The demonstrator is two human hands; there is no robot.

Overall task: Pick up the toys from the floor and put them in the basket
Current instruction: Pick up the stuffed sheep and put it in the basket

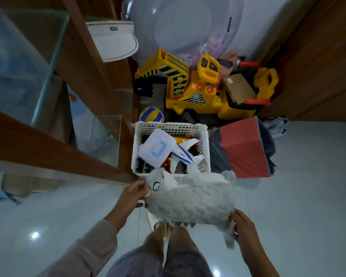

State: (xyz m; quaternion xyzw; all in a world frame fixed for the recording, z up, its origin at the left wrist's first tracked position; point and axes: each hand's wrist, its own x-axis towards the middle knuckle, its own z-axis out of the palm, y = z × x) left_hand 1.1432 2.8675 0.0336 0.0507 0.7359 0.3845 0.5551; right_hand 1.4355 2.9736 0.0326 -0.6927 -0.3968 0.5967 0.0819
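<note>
Both hands grip a grey plush just above the floor: the left hand has its fingers closed on the head end at 9 o'clock, the right hand holds the tail end at 4 o'clock. Just beyond the plush at 12 o'clock stands the white basket, holding a toy plane and a lidded box. Farther off at 12 o'clock sit a ball and a yellow digger, with a red cube at the basket's 3 o'clock.
</note>
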